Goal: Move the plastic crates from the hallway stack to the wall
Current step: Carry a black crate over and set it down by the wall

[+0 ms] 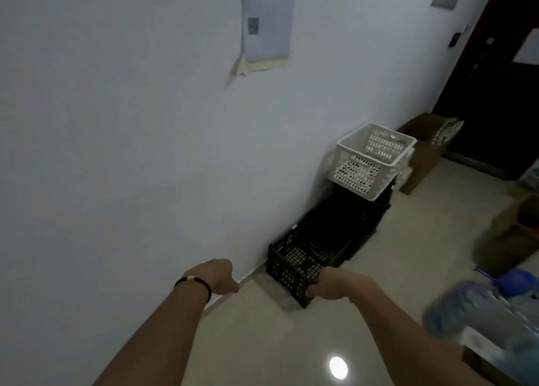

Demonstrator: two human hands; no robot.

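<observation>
No brand or label can be read anywhere. The paper notice (267,21) taped high on the wall (116,123) carries print and a small dark picture, but the text is too blurred to make out, and its lower left corner peels away. A second sheet at the top right is cut off by the frame edge.

The right hand (332,283) is closed on the near right corner of a black crate (303,257), fingers curled over its rim. The crate sits low at the foot of the wall, its near end looking slightly raised off the floor (262,342), though I cannot tell for certain. The left hand (217,276), with a dark band on the wrist, is curled just beside the crate's left end and apart from it; whether the grip holds anything cannot be told.

Behind it more black crates (355,213) merge in shadow, and their count is unclear. A white crate (370,164) rests tilted on top of them. Further back a cardboard box (423,152) stands by a dark door (495,94). At the right edge, a blurred blue water bottle (466,312) is partly cut off.
</observation>
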